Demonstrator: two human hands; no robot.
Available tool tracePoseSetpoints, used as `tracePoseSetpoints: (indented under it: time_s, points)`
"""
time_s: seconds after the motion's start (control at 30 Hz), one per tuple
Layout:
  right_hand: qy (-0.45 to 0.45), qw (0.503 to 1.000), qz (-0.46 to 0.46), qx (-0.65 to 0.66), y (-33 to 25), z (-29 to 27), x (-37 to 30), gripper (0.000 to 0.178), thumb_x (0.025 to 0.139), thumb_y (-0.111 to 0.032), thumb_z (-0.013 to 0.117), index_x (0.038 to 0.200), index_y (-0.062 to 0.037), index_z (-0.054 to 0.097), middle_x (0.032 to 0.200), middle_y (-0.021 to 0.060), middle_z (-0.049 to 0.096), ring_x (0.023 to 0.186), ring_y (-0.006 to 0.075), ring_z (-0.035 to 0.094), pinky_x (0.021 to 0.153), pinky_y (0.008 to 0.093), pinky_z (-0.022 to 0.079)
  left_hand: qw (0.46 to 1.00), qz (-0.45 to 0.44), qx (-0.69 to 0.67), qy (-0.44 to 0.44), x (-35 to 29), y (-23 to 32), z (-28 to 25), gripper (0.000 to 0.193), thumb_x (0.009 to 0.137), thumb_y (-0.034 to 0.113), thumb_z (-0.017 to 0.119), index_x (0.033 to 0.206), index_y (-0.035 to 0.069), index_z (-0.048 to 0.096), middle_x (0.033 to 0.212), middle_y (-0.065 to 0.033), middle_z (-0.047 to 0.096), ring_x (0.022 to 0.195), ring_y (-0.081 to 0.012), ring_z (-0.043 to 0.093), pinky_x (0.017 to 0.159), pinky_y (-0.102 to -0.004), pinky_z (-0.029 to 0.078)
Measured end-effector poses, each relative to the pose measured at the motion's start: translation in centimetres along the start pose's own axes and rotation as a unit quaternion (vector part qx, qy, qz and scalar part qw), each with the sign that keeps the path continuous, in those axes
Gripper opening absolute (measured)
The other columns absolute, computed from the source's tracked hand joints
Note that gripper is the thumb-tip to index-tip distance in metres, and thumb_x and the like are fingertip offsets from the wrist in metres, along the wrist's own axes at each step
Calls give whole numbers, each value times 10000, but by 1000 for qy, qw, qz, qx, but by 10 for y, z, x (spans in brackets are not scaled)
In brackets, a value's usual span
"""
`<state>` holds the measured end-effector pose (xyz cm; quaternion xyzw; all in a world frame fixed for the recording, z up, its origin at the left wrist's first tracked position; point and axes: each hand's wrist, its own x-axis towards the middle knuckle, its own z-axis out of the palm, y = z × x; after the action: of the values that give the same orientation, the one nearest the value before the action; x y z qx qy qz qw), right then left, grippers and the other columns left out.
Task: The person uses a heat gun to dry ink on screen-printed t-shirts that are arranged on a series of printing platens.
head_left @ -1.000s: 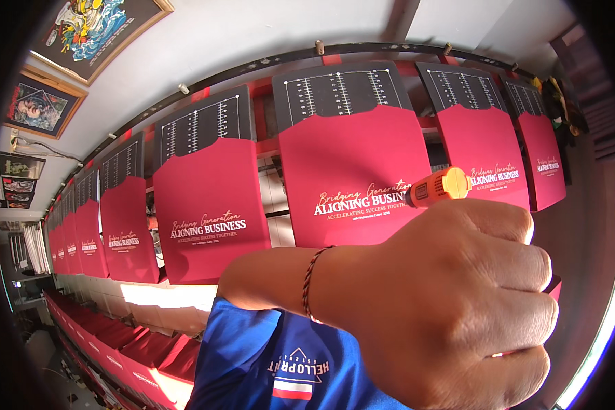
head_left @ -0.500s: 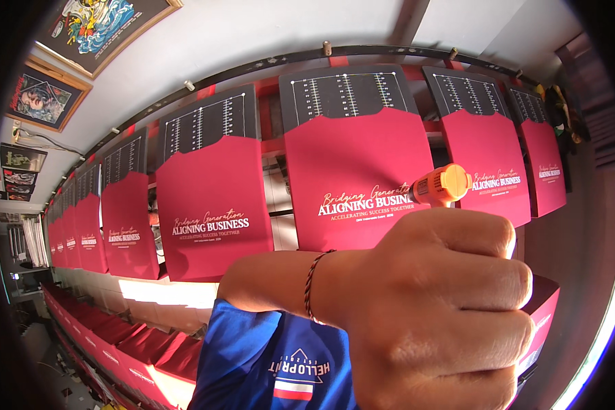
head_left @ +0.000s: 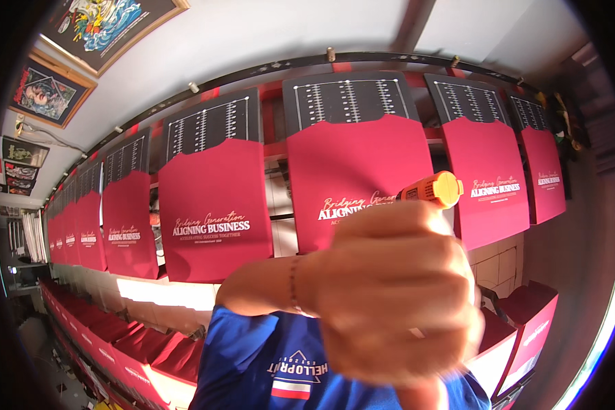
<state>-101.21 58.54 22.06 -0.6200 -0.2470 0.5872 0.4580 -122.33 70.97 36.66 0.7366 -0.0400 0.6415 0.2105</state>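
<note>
My left hand (head_left: 396,294) is a closed fist in front of me, its back toward me, a thin cord round the wrist. It is blurred, and whatever its fingers hold is hidden. Just above the fist shows the rounded end of an orange cylindrical thing (head_left: 434,189); whether the fist grips it I cannot tell. Behind it a crimson T-shirt (head_left: 369,157) lies smoothed over a black printing pallet (head_left: 348,96) with white measuring marks. White lettering is printed on the shirt, partly covered by the fist. My right hand does not show.
A long row of crimson shirts on pallets, such as this shirt (head_left: 212,184), curves away left along a dark rail (head_left: 273,67). Another row of crimson shirts (head_left: 126,348) runs at lower left. Framed pictures (head_left: 51,89) hang on the wall.
My left fist has shifted left and appears smaller. The orange thing has moved slightly left and down. More crimson shirts show at lower right.
</note>
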Motion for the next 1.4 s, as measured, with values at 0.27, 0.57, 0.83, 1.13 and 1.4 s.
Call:
tracePoseSetpoints:
  time_s: [0.27, 0.57, 0.83, 1.13, 1.4]
  points:
    - [-21, 998, 44, -37, 0, -24, 4, 480, 855, -210, 657, 1223, 67, 520, 802, 42, 564, 597, 141, 596, 562, 269, 478, 917, -396, -37, -35, -117, -5, -55, 689, 963, 631, 436, 735, 15, 645, 632, -49, 581, 521, -139, 508, 486, -288, 381]
    - [-14, 998, 51, -31, 5, -31, -3, 450, 848, -206, 674, 1176, 71, 539, 751, 35, 555, 573, 140, 603, 536, 265, 484, 540, -738, -381, -139, -289, 79, -124, 617, 991, 540, 471, 931, -34, 687, 630, -13, 520, 573, -96, 436, 551, -257, 360]
    - [-57, 995, 66, -43, 4, -29, 0, 453, 853, -215, 673, 1178, 70, 539, 763, 37, 561, 588, 136, 607, 550, 268, 488, 210, -936, -270, 86, -514, 195, -160, 572, 1029, 502, 398, 1159, -8, 623, 844, -47, 620, 767, -161, 581, 763, -317, 497]
    - [-55, 994, 73, -65, 3, -23, 2, 404, 876, -200, 650, 1149, 72, 527, 700, 61, 587, 596, 144, 595, 563, 269, 477, -11, -935, 162, 316, -565, 310, -171, 535, 1010, 518, 421, 1173, 41, 599, 991, -95, 640, 881, -194, 616, 827, -385, 525]
    - [-66, 992, 83, -74, -5, -17, 5, 457, 856, -241, 673, 1182, 50, 541, 766, 40, 574, 605, 131, 602, 568, 250, 479, 31, -849, 183, 495, -585, 354, -157, 518, 1007, 512, 430, 1150, 45, 602, 967, -89, 637, 861, -193, 612, 813, -383, 525]
